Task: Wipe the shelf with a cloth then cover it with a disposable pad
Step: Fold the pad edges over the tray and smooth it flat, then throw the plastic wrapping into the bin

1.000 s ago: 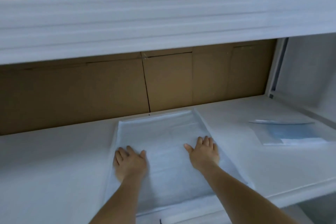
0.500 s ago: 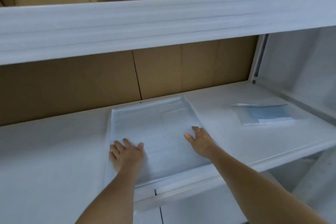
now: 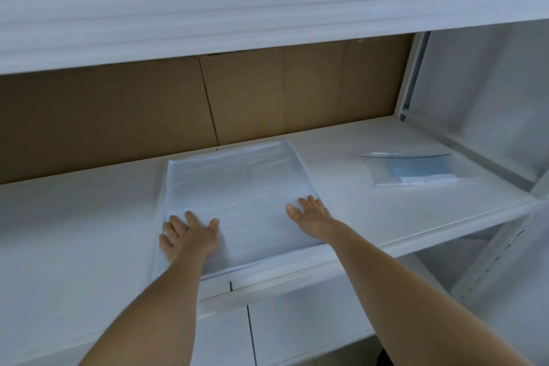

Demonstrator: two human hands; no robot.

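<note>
Shelf (image 3: 89,217): white, open-fronted, brown cardboard (image 3: 118,116) behind.
Disposable pad (image 3: 237,196): thin, pale, translucent sheet; spread flat on middle of shelf, far edge short of cardboard, near edge at shelf's front lip.
Left hand (image 3: 188,236): fingers straight and spread, palm down on near-left corner of pad; gripping nothing.
Right hand (image 3: 312,214): fingers extended, flat on near-right edge of pad; gripping nothing.
Plastic packet (image 3: 413,168): clear, blue item inside, lying far right on shelf, well apart from pad; whether cloth or spare pad cannot be told.
Step in hand, judged: smoothing pad into place; wiping apparently done.
Handling notes: light flat pressure only; sweep from centre outward to push out creases; sheet looks flimsy, liable to bunch or slide under dragging palms. Square near edge to shelf lip before release. Bare shelf remaining left and right of pad; further covering possibly needed.
</note>
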